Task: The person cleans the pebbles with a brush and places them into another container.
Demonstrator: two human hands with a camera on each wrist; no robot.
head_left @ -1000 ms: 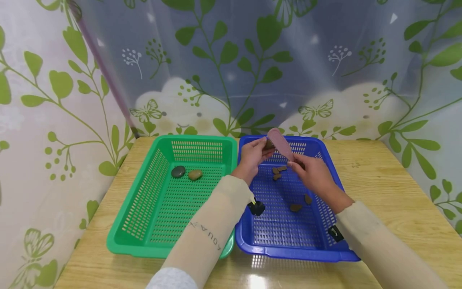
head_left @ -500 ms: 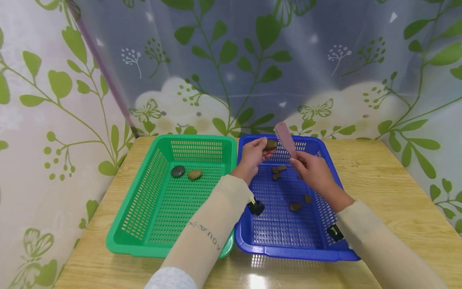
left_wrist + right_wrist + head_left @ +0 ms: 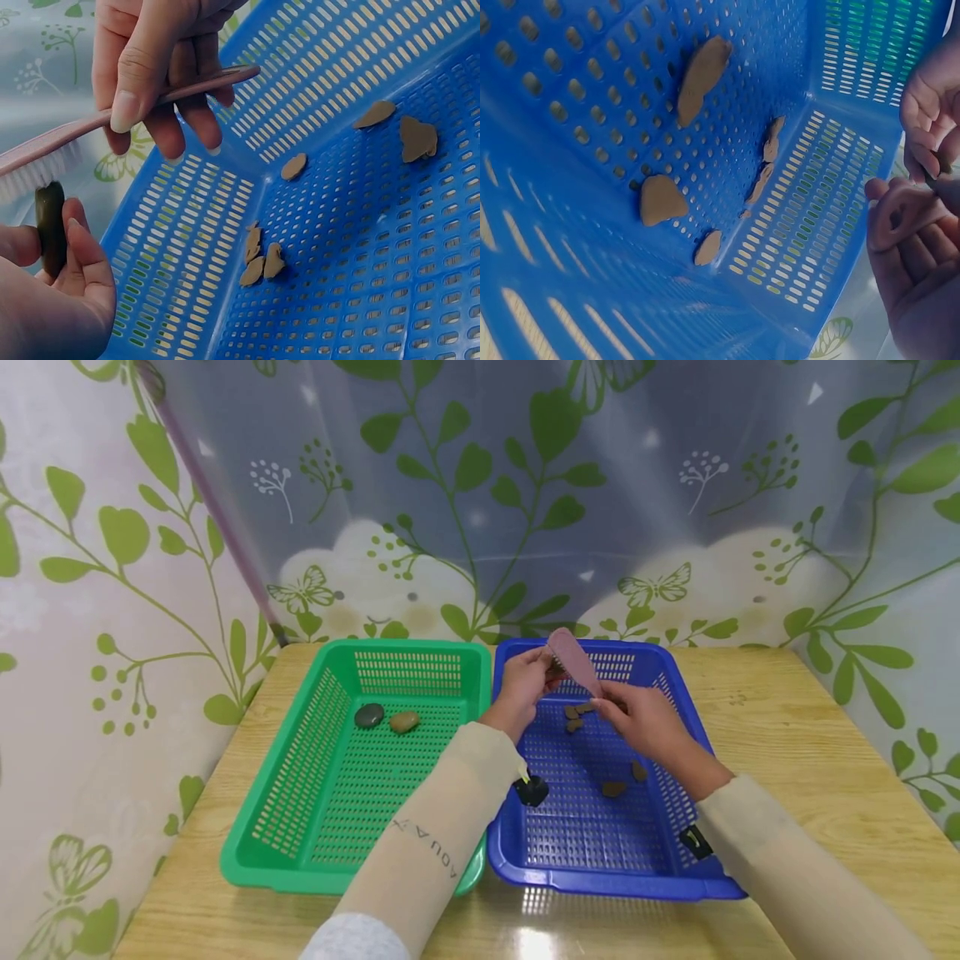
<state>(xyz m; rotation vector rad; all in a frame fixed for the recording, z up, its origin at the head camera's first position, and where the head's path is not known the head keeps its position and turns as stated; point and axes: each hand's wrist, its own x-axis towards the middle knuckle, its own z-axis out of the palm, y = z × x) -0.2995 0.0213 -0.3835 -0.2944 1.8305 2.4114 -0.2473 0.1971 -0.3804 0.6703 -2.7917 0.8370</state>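
Observation:
My left hand (image 3: 520, 687) pinches a smooth, dark olive stone (image 3: 51, 229) between thumb and fingers, over the far part of the blue basket (image 3: 622, 886). A pink brush (image 3: 573, 658) with white bristles is gripped by its handle in my right hand (image 3: 647, 720). Its bristles are against the top end of the stone in the left wrist view. From the head view the brush head covers most of the stone. Several flat brown pieces (image 3: 614, 788) lie scattered on the blue basket's floor below the hands.
A green basket (image 3: 292, 878) stands on the wooden table (image 3: 795, 752), directly left of the blue one. Inside it lie a black stone (image 3: 369, 716) and a tan stone (image 3: 405, 722). A patterned curtain (image 3: 480, 510) hangs behind the table.
Half a second ago the brush was raised to the right, with the stone uncovered. Now it has come back down and left onto the stone. The left hand has stayed nearly still.

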